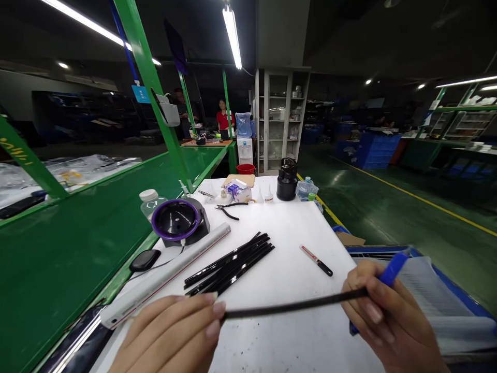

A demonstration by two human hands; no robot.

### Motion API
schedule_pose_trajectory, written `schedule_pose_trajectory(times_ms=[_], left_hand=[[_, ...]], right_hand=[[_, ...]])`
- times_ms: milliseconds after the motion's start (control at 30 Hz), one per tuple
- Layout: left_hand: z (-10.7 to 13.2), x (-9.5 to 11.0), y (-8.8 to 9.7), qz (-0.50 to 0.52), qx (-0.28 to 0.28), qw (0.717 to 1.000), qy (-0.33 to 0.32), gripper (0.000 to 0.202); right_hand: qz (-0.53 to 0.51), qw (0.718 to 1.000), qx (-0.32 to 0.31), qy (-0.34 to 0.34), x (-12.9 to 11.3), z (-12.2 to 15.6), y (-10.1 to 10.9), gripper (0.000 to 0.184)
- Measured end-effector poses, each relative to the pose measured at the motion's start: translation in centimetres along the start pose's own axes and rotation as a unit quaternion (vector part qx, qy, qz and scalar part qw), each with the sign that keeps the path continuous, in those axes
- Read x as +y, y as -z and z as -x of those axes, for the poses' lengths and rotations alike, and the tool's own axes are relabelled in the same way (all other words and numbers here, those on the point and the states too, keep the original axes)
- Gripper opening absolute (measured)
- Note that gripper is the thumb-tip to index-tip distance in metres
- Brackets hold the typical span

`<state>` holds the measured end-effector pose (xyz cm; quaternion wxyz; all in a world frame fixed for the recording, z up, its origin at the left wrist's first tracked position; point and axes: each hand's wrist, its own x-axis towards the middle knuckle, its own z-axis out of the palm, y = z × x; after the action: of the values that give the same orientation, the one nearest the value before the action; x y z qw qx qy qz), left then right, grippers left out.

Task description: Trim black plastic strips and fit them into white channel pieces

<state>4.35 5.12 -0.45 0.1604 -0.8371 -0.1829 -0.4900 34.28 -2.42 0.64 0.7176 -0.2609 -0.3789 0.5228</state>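
Note:
A long thin black strip point(291, 309) is stretched between my two hands above the white tabletop. My left hand point(178, 326) is closed, with its fingertips pinching the strip's left end. My right hand point(384, 311) is closed around the other end and also grips a blue-handled tool point(394, 268), whose kind I cannot make out. Beyond my left hand, several glossy black strips point(233, 261) lie in a loose bundle. A box cutter point(316, 260) with a black handle rests on the table, between the bundle and my right hand.
A long white tube point(166, 277) lies along the table's left side, near a purple-rimmed round device point(176, 221). Cutting pliers point(232, 210), a small box point(238, 190) and a black jug point(287, 181) stand or lie farther back. A blue-edged bin point(446, 300) is at the right.

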Motion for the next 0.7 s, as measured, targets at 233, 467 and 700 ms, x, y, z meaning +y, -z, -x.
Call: schedule_pose_trajectory(times_ms=[233, 467, 700], left_hand=[[-0.8, -0.4, -5.5, -0.056, -0.152, 0.984, 0.076, 0.026], [0.7, -0.2, -7.1, -0.022, -0.208, 0.973, 0.096, 0.018], [0.3, -0.5, -6.7, -0.004, -0.12, 0.988, 0.093, 0.021]], right_hand=[[0.195, 0.97, 0.137, -0.047, 5.0, -3.7, 3.0, 0.036], [0.258, 0.956, 0.134, -0.04, 7.0, -3.5, 3.1, 0.043], [0.251, 0.958, 0.13, -0.041, 7.1, -3.2, 3.0, 0.043]])
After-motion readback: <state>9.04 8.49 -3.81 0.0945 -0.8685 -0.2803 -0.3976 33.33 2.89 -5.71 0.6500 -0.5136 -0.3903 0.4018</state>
